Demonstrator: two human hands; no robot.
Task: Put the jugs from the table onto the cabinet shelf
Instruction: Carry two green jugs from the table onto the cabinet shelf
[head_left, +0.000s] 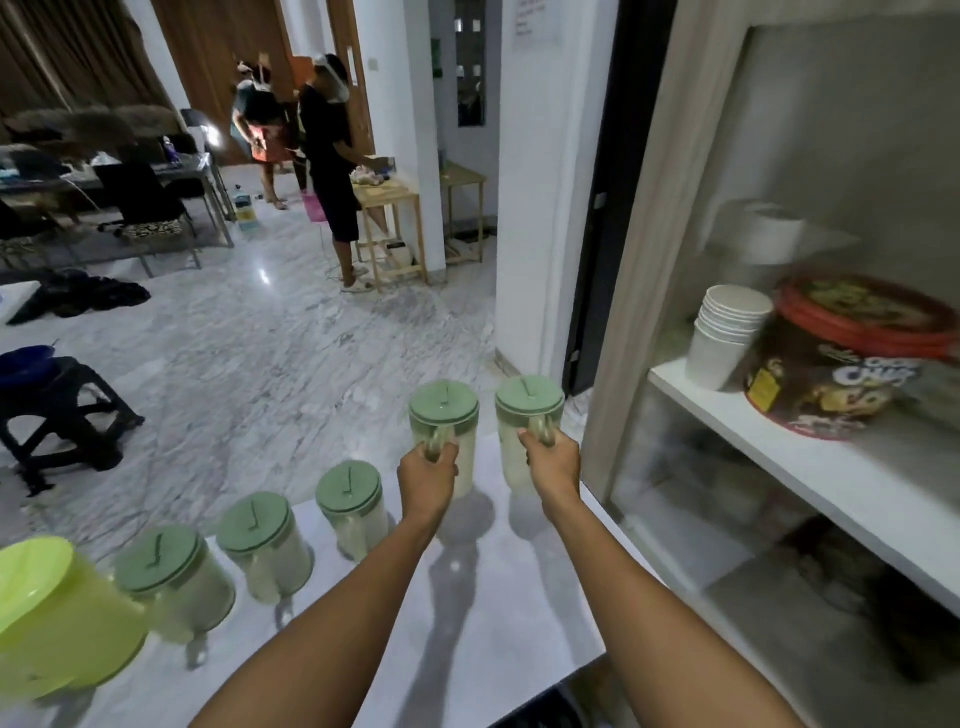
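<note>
Two translucent plastic jugs with matte green round lids are held by their handles: left jug (442, 436) in left grip (427, 480), right jug (527, 431) in right grip (553, 467), both closed, above the glossy white desk (493, 623), beside the cabinet shelf (810, 483).

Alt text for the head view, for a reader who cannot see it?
Each hand grips a green-lidded jug by its handle: left hand, left jug; right hand, right jug. Three more jugs stand on the white table; the cabinet shelf is at right.

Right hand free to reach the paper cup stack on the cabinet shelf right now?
Probably not: the right hand is closed on a jug handle. The way to the cup stack looks open.
</note>
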